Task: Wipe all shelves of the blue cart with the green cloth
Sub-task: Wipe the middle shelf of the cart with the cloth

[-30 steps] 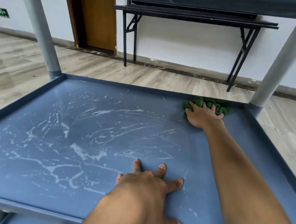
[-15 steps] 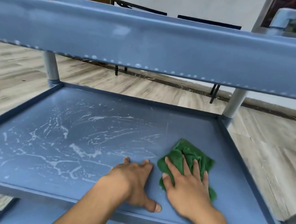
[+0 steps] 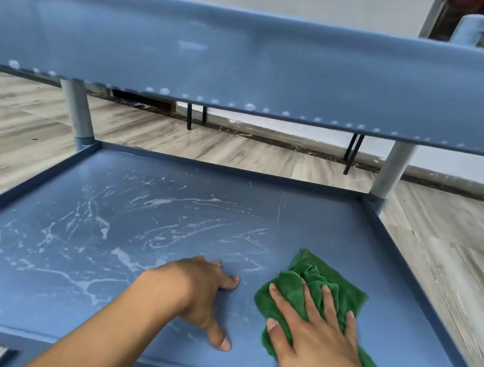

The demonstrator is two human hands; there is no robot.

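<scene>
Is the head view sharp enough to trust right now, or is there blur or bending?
Head view: wide-angle bends the upper shelf edge; floor is motion-smeared; right hand slightly soft; green cloth and white streaks readable; soft lighting, no glare.

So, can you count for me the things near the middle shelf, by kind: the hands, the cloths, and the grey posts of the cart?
Hands: 2, the left hand bare on the shelf, the right hand flat on the cloth
Green cloth: 1
Grey posts: 2, far left post and far right post
Total: 5
</scene>
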